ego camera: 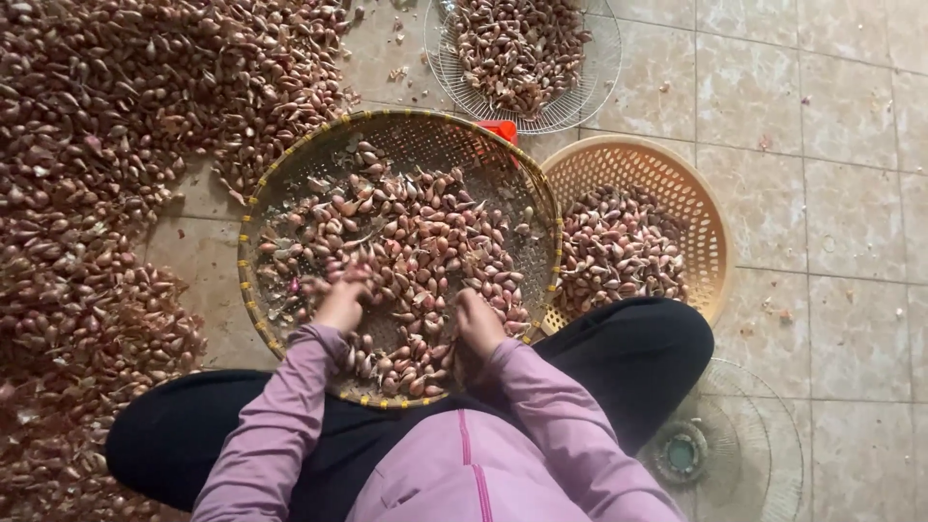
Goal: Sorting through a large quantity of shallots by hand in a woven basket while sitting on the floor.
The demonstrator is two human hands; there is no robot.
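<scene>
Both hands, left hand (340, 302) and right hand (477, 324), are digging curled into reddish-brown shallots (416, 251) filling the round woven bamboo tray (253, 208); their grip is hidden. Bulbs risk spilling over the tray's near rim.

Reddish shallots (416, 242) heaped in round woven tray (290, 164)

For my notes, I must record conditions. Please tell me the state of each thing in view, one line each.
Woven tray: about half covered with shallots.
Tan plastic basket: partly filled.
Wire rack: holds a heap.
Floor pile: loose, spread wide.
Left hand: fingers buried in shallots.
Right hand: fingers curled among shallots.
Fan guard: lying flat, nothing on it.
</scene>
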